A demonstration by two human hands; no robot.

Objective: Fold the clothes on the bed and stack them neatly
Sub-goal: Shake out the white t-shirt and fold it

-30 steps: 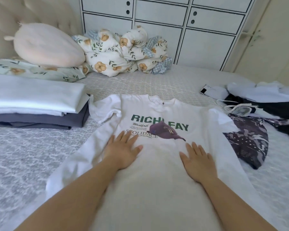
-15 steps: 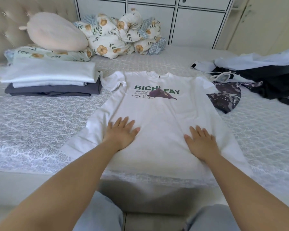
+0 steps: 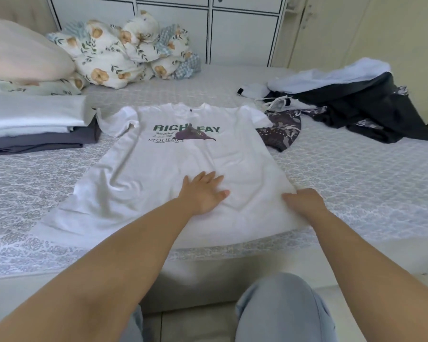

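White printed T-shirt (image 3: 183, 169) lies flat, face up, on the bed (image 3: 356, 181), first fold starting: left hand (image 3: 203, 192) presses flat with fingers spread, right hand (image 3: 304, 201) grip pinches the right side edge; next, probably carry that edge across toward centre.

You have a white T-shirt (image 3: 183, 169) in front of you, its chest printed with dark green lettering and a dull purple cap motif (image 3: 195, 135). The bed (image 3: 356, 183) under it wears a pale grey cover with a fine, lace-like white pattern. On your left, the folded stack (image 3: 35, 124) shows white layers over a slate-grey one. Behind it, the bundled bedding (image 3: 124, 53) is cream with orange flowers and green leaves, plus a patch of blue-and-white check. On your right, a dark garment (image 3: 282, 132) carries a pale speckled print, and the loose heap (image 3: 356, 99) mixes black with light blue. The cabinet (image 3: 232, 28) is white with black outlines.
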